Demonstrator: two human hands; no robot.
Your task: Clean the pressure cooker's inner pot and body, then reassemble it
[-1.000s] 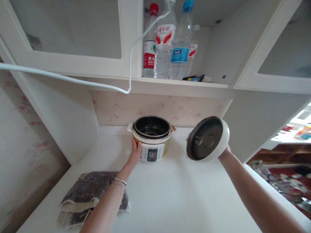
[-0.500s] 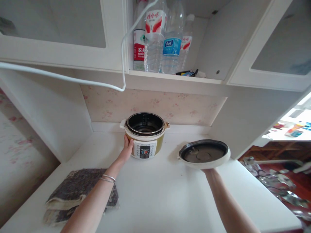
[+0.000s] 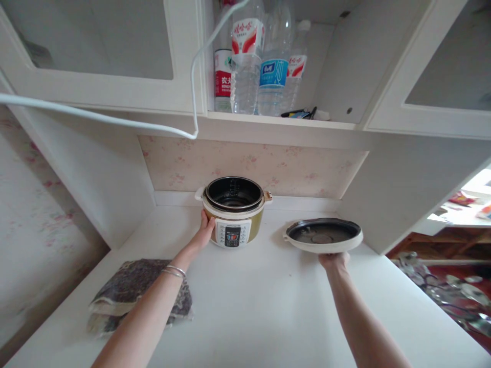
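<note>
Left hand [image 3: 202, 235] is partly open, its fingers and thumb laid against the side of the cooker body [image 3: 255, 230], just beside the control panel [image 3: 232, 234]; it bears on the wall without closing round it. Right hand [image 3: 334, 259] is under the detached lid [image 3: 322, 247] and supports it from below. Its fingers are largely hidden by the lid, so the exact grip cannot be confirmed, though a firm hold on the underside is likely.

Cooker body found upright on the white counter [image 3: 249, 317], near the back wall, uncovered, with the dark inner pot [image 3: 235, 194] seated in it. Lid found to the right of the cooker, apart from it, dark inner face upward and close to level; it appears to be just above the counter. Folded cloth [image 3: 132, 278] lies on the counter at the left, partly behind the left forearm.

Step in hand, as judged: the lid is off and being handled separately while the left hand steadies the body. Next move calls for the lid to be kept level and under control, the right hand's fingers kept from being pinched beneath it, and the cooker held steady.
</note>
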